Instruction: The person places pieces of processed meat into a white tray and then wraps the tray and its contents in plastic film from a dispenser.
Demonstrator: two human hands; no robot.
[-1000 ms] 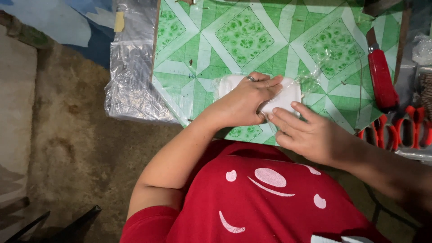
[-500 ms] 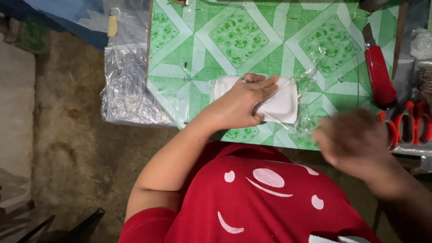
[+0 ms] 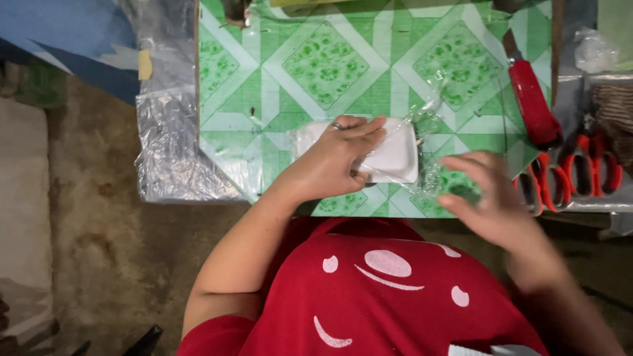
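The left hand lies palm-down on a white pad in a clear plastic wrapper, fingers spread flat and pressing rather than closed around it; a ring shows on one finger. The pad sits near the front edge of the bench, which is covered in a green and white diamond-patterned sheet, with only a narrow strip of that sheet between it and the edge beside the person's red shirt. The right hand hangs loose and open just off the front right corner, blurred, holding nothing, just beside the loose end of the wrapper. Behind the pad the patterned surface lies bare almost to the far edge. To the right, a red-handled knife lies along the bench's right edge, and red-handled scissors rest just past it on a neighbouring surface, close to the right hand. Off the left edge hangs a crumpled clear plastic sheet, and beyond that lies the earthen floor.
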